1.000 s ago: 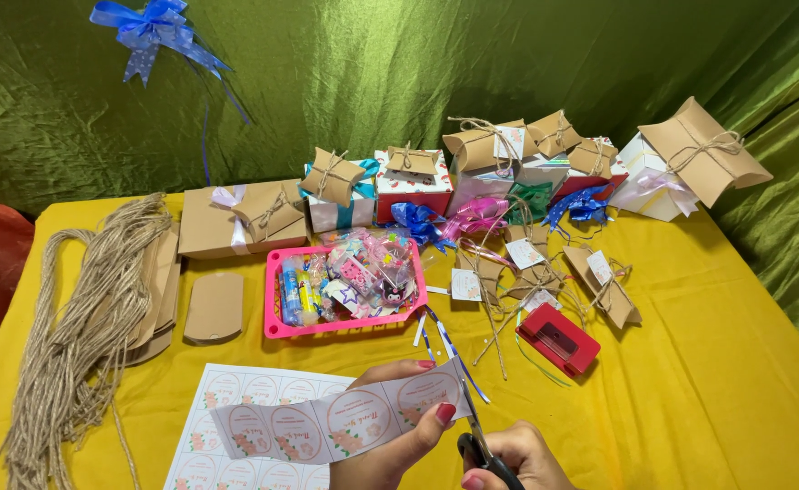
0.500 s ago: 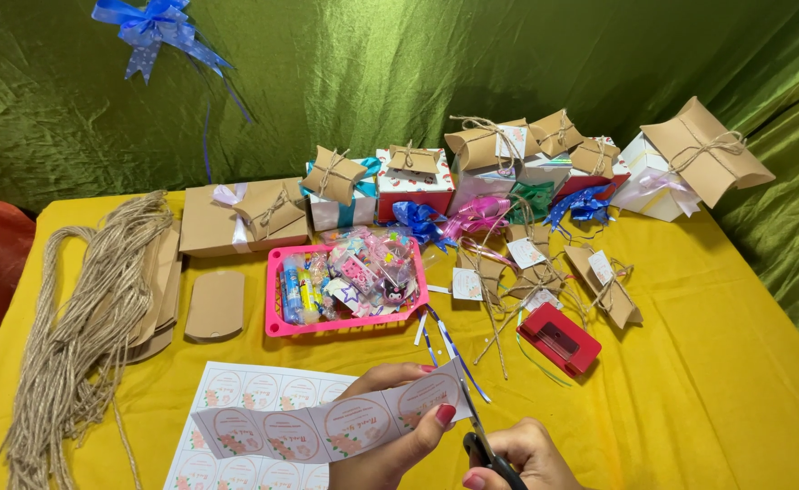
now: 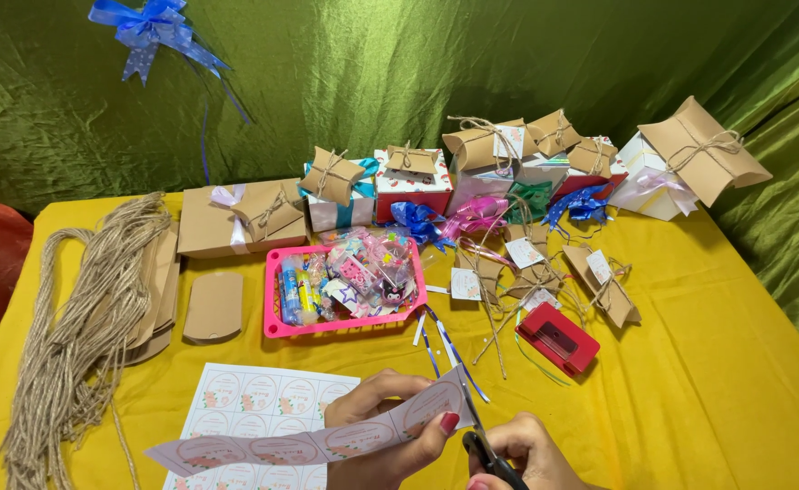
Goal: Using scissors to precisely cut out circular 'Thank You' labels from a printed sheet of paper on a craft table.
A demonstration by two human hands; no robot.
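My left hand (image 3: 386, 434) pinches a long paper strip of round pink stickers (image 3: 282, 446) near its right end, holding it level above the yellow table. My right hand (image 3: 528, 454) grips black-handled scissors (image 3: 479, 436), whose blades stand upright at the strip's right end. Under the strip lies a white sticker sheet (image 3: 259, 399) with rows of round labels.
A pink tray (image 3: 277, 328) of small trinkets sits mid-table. Left of it lie a twine bundle (image 3: 73, 345) and flat kraft boxes (image 3: 214, 307). Tied kraft pillow boxes (image 3: 703, 150) and gift boxes line the back. A red punch (image 3: 558, 338) lies at the right.
The strip has tilted slightly, its left end lower and nearer the front edge. Both hands stay at the strip's right end with the scissors.
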